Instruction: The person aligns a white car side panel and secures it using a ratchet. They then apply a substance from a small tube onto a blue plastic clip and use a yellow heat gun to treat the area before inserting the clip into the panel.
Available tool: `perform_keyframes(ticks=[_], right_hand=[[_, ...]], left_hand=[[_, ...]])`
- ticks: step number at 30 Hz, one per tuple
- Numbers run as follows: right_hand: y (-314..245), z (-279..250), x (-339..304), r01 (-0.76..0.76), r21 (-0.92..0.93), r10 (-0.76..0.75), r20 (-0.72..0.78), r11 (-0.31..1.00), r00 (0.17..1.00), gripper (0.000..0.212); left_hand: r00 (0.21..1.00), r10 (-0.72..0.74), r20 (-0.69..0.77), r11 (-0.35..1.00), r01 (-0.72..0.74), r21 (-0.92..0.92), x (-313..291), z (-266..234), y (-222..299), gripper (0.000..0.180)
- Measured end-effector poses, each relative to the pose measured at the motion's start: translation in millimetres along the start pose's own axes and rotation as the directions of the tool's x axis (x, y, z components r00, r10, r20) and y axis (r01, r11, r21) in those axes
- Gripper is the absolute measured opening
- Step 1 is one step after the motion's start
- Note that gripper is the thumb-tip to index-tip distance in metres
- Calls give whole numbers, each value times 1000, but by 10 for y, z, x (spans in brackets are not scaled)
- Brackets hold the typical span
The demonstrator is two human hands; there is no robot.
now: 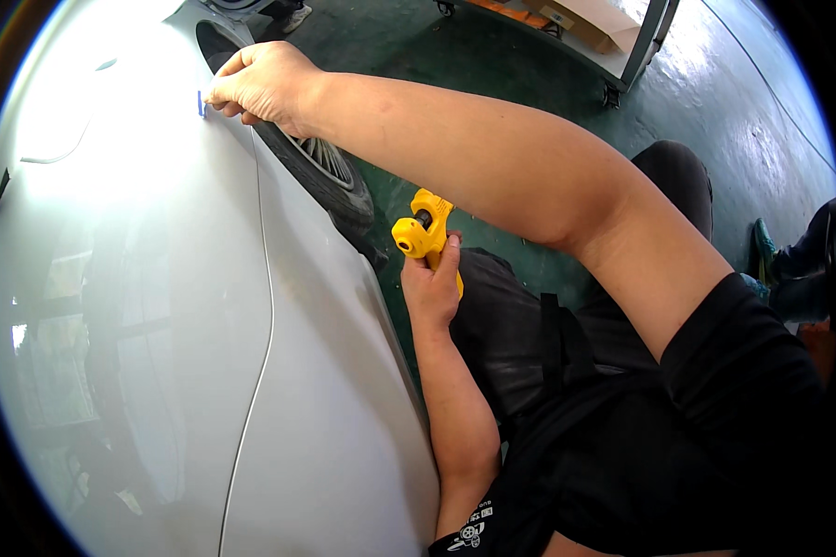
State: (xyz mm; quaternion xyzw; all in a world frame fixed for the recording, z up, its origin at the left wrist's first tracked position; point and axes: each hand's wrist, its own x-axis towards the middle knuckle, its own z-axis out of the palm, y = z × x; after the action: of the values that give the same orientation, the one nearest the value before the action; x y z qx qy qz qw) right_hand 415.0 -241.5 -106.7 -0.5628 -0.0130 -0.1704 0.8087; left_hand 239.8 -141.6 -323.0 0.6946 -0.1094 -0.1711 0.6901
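A small blue tab [202, 105] stands against the white car body panel [172, 306], in the bright glare toward the far end. With my right arm stretched across the view, my right hand [265, 86] is closed in a pinch at this tab. The fingertips partly hide how they grip it. My left hand [433, 290] is wrapped round the handle of a yellow gun-shaped tool [421, 234]. It holds the tool beside the car, close to my knee, with its round nose toward the panel.
Past the panel edge is a car wheel [330, 172]. A wheeled cart [613, 60] carrying a cardboard box stands at the back. Another person's leg and shoe [764, 251] show at the right. The floor [520, 88] is dark green.
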Motion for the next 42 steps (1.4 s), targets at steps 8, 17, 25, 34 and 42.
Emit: perform_keyframes(ticks=[8, 17, 25, 34, 42], right_hand=[[-38, 30, -22, 3, -42, -4, -10, 999, 1000, 18], [-5, 47, 1, 30, -47, -31, -26, 998, 999, 18], [-10, 56, -6, 25, -20, -26, -34, 999, 999, 19], [-28, 61, -26, 10, 0, -10, -25, 1000, 1000, 19], [-17, 68, -50, 0, 0, 0, -21, 1000, 1000, 19]], left_hand=[[1000, 6, -1, 1000, -6, -10, 2, -3, -7, 27], [1000, -3, -2, 1000, 3, 25, -7, 5, 40, 27], [1000, -5, 1, 1000, 5, 31, -20, 13, 76, 26], [1000, 15, 5, 1000, -15, 20, -21, 18, 80, 26], [1000, -1, 3, 999, 1, 38, -33, 20, 134, 27]])
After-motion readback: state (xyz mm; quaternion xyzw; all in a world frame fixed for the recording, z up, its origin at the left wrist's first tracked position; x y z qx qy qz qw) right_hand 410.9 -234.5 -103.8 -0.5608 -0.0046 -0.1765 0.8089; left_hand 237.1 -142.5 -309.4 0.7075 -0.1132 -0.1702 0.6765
